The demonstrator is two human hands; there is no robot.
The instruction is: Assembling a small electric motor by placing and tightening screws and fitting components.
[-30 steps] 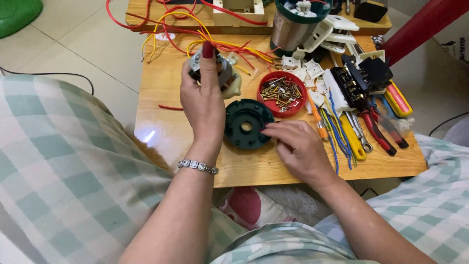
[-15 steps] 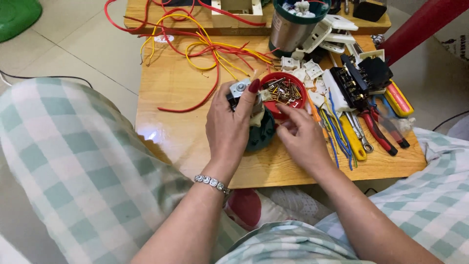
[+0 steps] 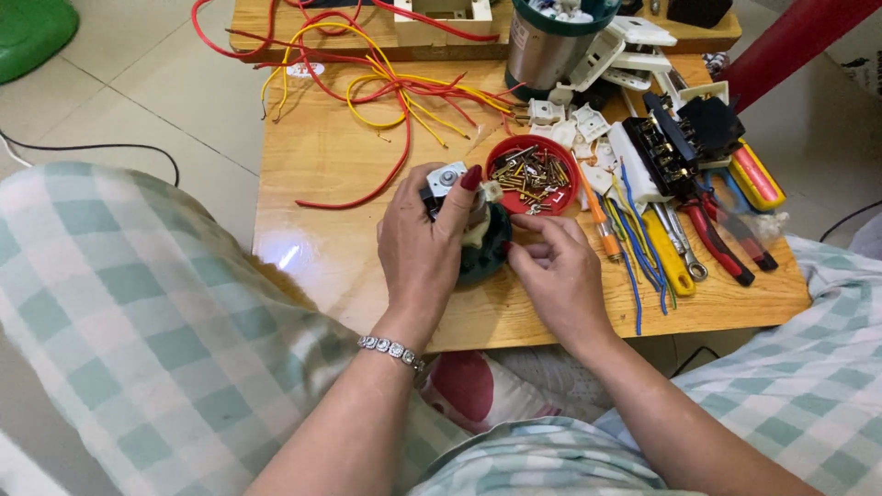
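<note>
My left hand (image 3: 424,248) grips a small silver motor (image 3: 448,176) and presses it down onto a dark green round plastic part (image 3: 487,253) on the low wooden table (image 3: 322,174). Red and yellow wires (image 3: 386,92) trail from the motor across the tabletop. My right hand (image 3: 556,271) rests at the right edge of the green part, fingers curled against it, just below a red bowl of screws (image 3: 533,173). Whether those fingers pinch anything is hidden.
Pliers, screwdrivers and blue wires (image 3: 684,239) lie at the table's right. White plastic switch parts (image 3: 588,124) and a metal cylinder (image 3: 547,50) stand behind the bowl. A green object (image 3: 32,28) sits on the tiled floor at far left. My checked trousers fill the foreground.
My left hand carried the motor from the table's middle onto the green round part. My right hand shifted from the table's front edge up to the part's right side.
</note>
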